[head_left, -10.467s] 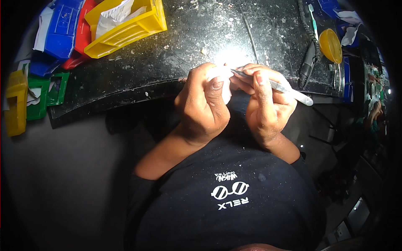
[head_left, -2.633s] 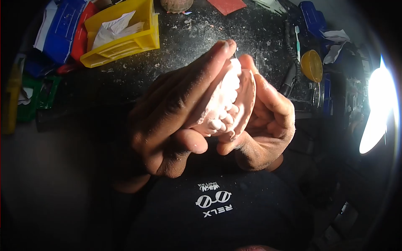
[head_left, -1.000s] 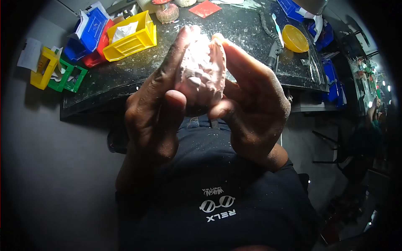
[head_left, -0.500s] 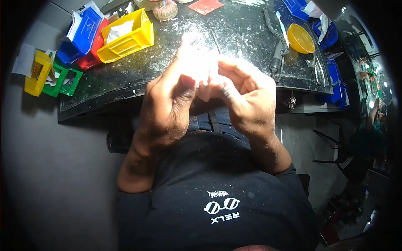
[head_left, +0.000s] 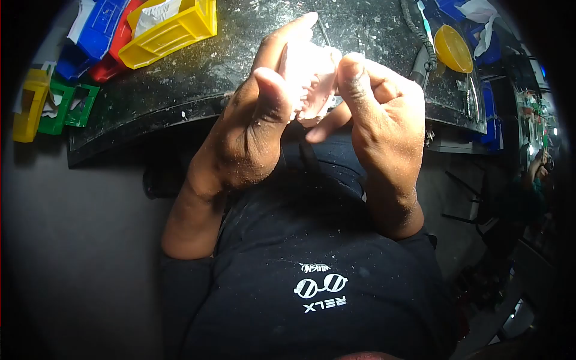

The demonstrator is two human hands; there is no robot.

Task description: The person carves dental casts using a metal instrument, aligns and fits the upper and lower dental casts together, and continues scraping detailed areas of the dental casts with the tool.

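Above the front edge of the workbench, a pale dental model (head_left: 318, 84) is held between my hands, a row of teeth facing me. Strong light washes out its upper part, and whether it is one piece or two cannot be told. My left hand (head_left: 252, 126) grips its left side, thumb in front and a finger stretched up behind. On the right edge, my right hand (head_left: 387, 111) pinches it with the thumb and fingers, while one finger reaches beneath. White dust speckles both hands.
Yellow (head_left: 171, 36), blue (head_left: 99, 33) and green (head_left: 81, 105) bins line the left of the dusty black workbench (head_left: 234, 54). To the right are a yellow bowl (head_left: 453, 49), a toothbrush (head_left: 425, 18) and a corded handpiece (head_left: 420, 65). Another person (head_left: 531, 180) is far right.
My hands have spread apart somewhat and the dental model has turned, so its teeth now show. The right thumb has moved up along its edge. The whole view has shifted slightly.
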